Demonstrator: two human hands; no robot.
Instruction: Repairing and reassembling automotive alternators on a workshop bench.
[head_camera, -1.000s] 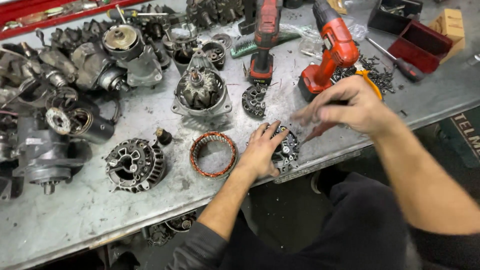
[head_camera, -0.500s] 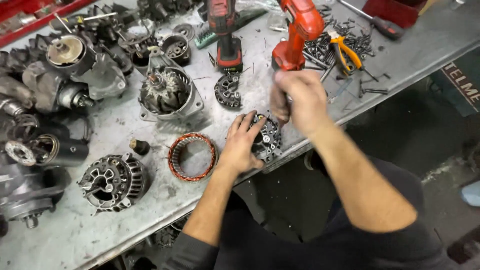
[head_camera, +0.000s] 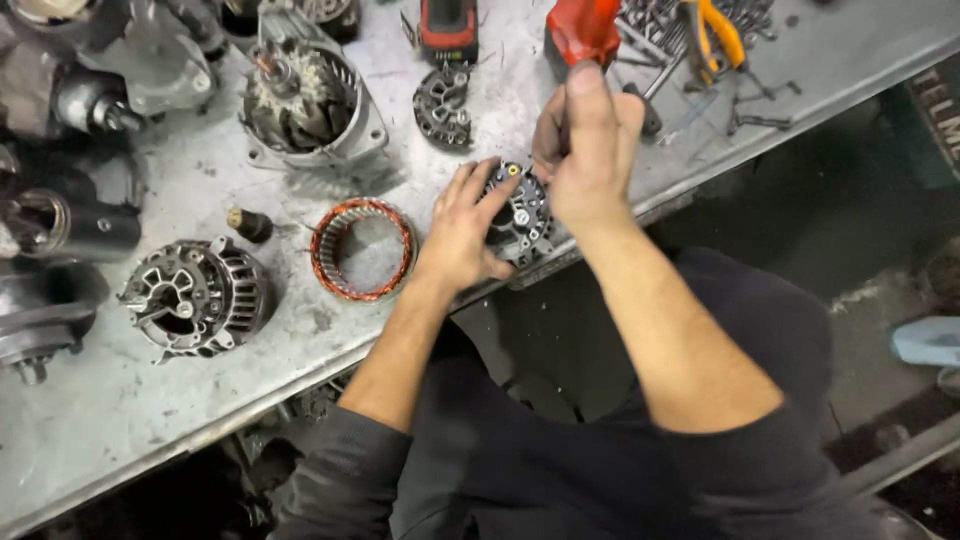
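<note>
Grimy grey steel workbench (head_camera: 90, 430), scarred and oil-stained, fills the view from above, and I work at its near edge on a small dark round alternator part (head_camera: 522, 215) that sits right at the lip of the bench. My left hand (head_camera: 462, 230) lies flat and spread beside it, fingers curled around its left side to pin it down. My right hand (head_camera: 585, 150) is closed into a fist directly above the part; it seems to grip a slim tool, though I cannot tell which, since the fingers hide it. As I judge it, the risk is plain: the part rests so close to the edge that a slip of the pinning hand or a hard push from above could send it off the bench into the dark gap below, and a tool that skids could catch my left fingertips. Just beside my left hand lies a copper-wound stator ring (head_camera: 361, 249), and farther left a ribbed silver alternator housing (head_camera: 195, 297). Behind them stand an open housing with its rotor showing (head_camera: 312, 95) and a black rectifier plate (head_camera: 443, 106). Red power tool body (head_camera: 583, 30) and orange-handled pliers (head_camera: 718, 30) sit at the far edge among loose screws. At far right, a dark panel with pale lettering (head_camera: 940, 110) hangs below bench level; a pale blue object (head_camera: 928, 341) lies on the floor.
</note>
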